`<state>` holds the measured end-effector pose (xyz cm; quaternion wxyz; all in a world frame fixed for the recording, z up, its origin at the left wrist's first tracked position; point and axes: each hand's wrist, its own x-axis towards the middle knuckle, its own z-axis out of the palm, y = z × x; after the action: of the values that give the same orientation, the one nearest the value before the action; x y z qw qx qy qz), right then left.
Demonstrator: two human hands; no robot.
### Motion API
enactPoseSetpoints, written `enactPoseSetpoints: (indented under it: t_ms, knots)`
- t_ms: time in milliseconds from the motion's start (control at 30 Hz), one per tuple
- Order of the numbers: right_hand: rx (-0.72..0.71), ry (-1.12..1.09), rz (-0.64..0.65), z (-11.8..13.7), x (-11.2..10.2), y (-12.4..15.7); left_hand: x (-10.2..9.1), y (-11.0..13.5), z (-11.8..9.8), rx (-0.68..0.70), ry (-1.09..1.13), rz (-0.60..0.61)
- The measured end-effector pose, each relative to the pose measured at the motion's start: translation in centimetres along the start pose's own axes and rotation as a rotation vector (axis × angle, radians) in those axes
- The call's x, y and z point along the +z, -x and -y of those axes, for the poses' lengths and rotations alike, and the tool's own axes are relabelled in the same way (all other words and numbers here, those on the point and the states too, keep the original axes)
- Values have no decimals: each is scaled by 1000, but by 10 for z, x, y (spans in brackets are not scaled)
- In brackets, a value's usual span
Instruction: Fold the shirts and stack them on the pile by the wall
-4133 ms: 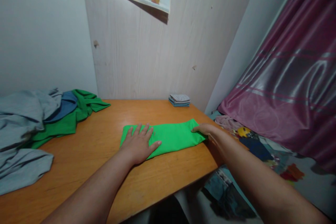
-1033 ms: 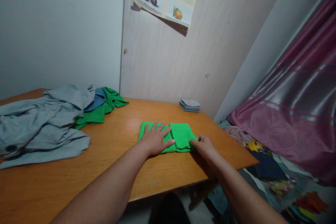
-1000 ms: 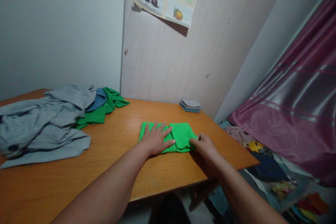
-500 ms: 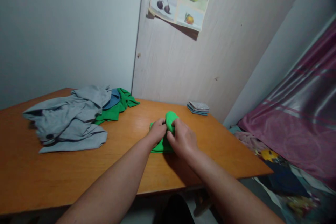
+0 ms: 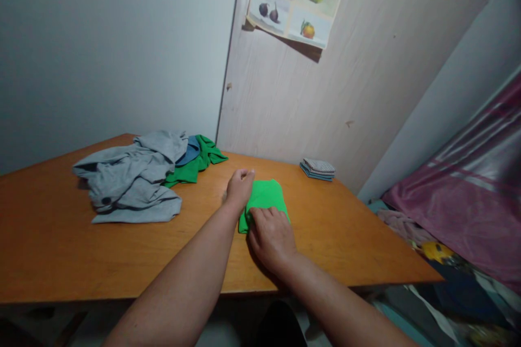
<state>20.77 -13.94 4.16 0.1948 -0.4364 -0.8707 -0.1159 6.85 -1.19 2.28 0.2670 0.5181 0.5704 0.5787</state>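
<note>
A bright green cloth (image 5: 264,198) lies folded into a small square on the wooden table (image 5: 345,238). My left hand (image 5: 239,187) rests at the cloth's far left corner with its fingers curled in, pinching the edge. My right hand (image 5: 271,233) lies palm down on the near edge of the cloth, fingers stretched flat over the fabric. Both forearms reach in from the bottom of the view.
A heap of grey, blue and green clothes (image 5: 134,179) sits on the table's left. A small folded striped stack (image 5: 318,168) lies by the back wall. A fruit poster (image 5: 295,0) hangs above. A purple fabric (image 5: 459,195) and floor clutter lie right of the table.
The long green strip has been folded over into a small square. My right hand carried the right end leftward and now lies flat on top; my left hand went from flat to curled at the corner.
</note>
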Motion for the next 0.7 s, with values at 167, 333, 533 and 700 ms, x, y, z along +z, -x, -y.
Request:
enactPoseSetpoints:
  t_ms: [167, 333, 533, 700]
  knots:
    - [-28, -158, -46, -11, -4, 11, -3, 4, 6, 88, -128, 134]
    - [113, -165, -141, -36, -4, 32, -5, 4, 10, 70, -246, 149]
    - [197, -114, -133, -87, 2, 35, -7, 13, 0, -14, -376, 157]
    - [247, -187, -193, -120, 3, 40, -13, 25, -20, -15, -451, 261]
